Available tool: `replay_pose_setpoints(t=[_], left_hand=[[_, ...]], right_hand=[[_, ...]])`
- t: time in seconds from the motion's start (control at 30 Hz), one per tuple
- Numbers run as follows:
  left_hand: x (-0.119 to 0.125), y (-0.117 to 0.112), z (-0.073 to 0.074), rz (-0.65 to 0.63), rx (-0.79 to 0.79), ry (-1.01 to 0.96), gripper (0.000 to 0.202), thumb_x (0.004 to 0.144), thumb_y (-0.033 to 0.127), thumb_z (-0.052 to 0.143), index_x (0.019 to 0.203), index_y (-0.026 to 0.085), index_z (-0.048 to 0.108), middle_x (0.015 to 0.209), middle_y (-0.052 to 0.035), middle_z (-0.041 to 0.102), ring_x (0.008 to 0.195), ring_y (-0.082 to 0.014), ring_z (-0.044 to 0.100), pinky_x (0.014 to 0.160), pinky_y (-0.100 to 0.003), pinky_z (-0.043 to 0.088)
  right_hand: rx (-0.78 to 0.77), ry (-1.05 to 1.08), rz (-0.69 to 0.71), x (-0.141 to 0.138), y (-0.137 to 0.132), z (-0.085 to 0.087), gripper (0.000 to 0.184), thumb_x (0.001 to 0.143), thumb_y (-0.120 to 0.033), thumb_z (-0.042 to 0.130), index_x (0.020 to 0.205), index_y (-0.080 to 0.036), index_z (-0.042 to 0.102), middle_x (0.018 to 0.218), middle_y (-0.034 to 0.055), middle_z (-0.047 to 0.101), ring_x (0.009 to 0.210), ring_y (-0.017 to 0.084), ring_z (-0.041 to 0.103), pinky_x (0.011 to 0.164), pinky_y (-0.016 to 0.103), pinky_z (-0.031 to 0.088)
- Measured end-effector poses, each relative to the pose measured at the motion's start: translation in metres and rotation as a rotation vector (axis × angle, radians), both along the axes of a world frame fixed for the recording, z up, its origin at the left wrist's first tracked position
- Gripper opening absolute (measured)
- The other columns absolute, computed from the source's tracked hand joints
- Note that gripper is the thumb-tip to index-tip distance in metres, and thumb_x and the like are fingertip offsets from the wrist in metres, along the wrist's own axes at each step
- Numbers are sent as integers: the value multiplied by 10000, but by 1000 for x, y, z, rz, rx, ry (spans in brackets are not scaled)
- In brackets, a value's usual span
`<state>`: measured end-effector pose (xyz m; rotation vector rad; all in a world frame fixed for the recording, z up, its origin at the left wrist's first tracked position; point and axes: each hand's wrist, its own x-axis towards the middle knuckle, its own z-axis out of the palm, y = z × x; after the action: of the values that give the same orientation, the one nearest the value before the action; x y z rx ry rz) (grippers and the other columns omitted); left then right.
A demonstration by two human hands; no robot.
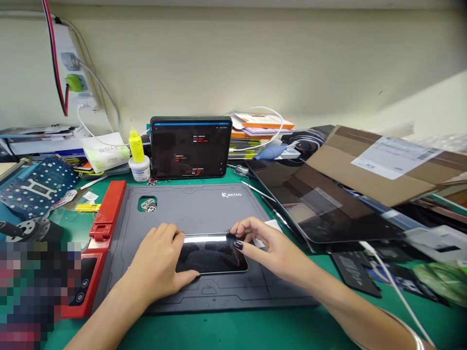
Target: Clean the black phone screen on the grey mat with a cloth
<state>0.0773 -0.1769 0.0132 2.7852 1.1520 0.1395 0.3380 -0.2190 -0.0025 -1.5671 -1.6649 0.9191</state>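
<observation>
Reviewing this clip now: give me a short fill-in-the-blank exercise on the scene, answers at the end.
1. The person's left hand is on the ____ end of the phone.
2. The brand lettering on the gray mat reads ____.
3. The bottle on the white jar is colored ____.

Missing words: left; WKTOO; yellow.

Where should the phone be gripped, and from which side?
Likely its short ends, left hand from the left, right hand from the right: the phone lies flat, its long side running left to right on the gray mat, leaving thin edges to pinch.
</observation>
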Motion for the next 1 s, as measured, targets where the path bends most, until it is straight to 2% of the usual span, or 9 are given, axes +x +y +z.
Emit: replay_pose_setpoints(t=[0.17, 0.43, 0.67, 1.0], left_hand=[[-1, 1, -2, -11, 24, -12, 457, 750, 468, 764, 1038, 142, 626, 1064, -122, 623, 931, -290, 577, 785, -428, 517], [0, 1, -1, 2, 12, -4, 478, 744, 466, 768, 1048, 125, 628, 1079, -136, 622, 953, -302, 581, 804, -445, 526], [-1, 2, -3, -13, 50, -22, 434, 738, 472, 769, 1003, 157, 630, 1063, -120, 627, 922, -284, 589, 761, -411, 527], [1, 3, -2, 5, -26, -13, 482, 751, 453, 766, 1056, 105, 632, 1109, -156, 614, 987, -326, 579, 823, -478, 524]], right_hand=[[-58, 101, 4, 5, 2, -1, 353, 775, -564, 602, 824, -225, 518, 1023, 94, 651, 927, 260, 599, 801, 417, 499], [-151, 206, 15, 7, 4, 7, 420, 784, -621, 633, 810, -230, 484, 1060, 109, 649, 1020, 283, 598, 911, 450, 477], [-159, 254, 23, 9, 1, 9, 422, 807, -640, 615, 814, -237, 489, 987, 93, 657, 999, 286, 606, 891, 445, 501], [-142, 250, 19, 9, 0, 9, 463, 777, -658, 666, 854, -228, 513, 1063, 114, 647, 1056, 298, 597, 938, 465, 483]])
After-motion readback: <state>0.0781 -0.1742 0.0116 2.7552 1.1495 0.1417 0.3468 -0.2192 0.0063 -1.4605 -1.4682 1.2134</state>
